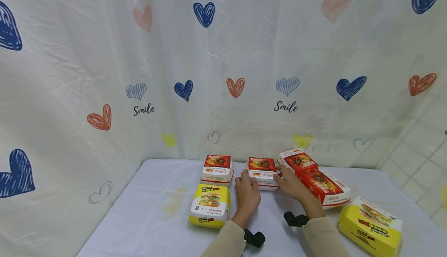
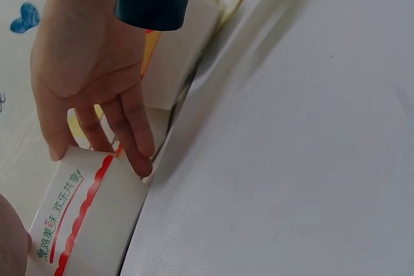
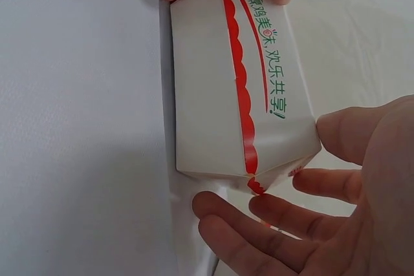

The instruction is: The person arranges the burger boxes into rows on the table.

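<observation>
A red-and-white burger box (image 1: 262, 171) sits on the table between my two hands. My left hand (image 1: 247, 195) touches its left end with fairly straight fingers, the thumb at the top front edge. From the other side my right hand (image 1: 292, 184) touches the right end. In the right wrist view the right thumb (image 3: 339, 137) meets the upper edge of the box (image 3: 213, 88), while the other fingers lie spread along its end. Green lettering and a red scalloped band mark the side toward me.
Left of my hands stand a red burger box (image 1: 217, 169) and, before it, a yellow one (image 1: 210, 206). To the right lie two red boxes, one farther back (image 1: 298, 161) and one nearer (image 1: 324, 187), plus a yellow box (image 1: 370, 228). A heart-printed curtain (image 1: 223, 63) hangs behind the table.
</observation>
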Action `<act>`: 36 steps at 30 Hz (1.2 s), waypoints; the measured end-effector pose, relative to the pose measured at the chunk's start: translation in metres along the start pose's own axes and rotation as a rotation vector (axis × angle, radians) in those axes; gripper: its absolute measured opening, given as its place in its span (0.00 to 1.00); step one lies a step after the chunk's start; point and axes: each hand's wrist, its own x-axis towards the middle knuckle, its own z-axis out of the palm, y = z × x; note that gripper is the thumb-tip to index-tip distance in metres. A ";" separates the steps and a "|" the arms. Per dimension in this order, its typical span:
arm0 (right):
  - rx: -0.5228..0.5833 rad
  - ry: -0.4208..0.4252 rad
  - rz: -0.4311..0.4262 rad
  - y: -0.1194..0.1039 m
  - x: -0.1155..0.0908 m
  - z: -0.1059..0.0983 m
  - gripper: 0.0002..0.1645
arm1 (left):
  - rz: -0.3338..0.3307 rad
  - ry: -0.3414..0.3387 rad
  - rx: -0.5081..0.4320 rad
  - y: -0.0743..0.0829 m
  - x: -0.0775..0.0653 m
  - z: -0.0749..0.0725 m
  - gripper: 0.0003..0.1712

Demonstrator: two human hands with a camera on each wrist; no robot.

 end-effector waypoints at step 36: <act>-0.076 0.240 -0.025 0.012 -0.093 -0.138 0.36 | 0.359 -0.225 -0.331 0.063 -0.042 0.000 0.09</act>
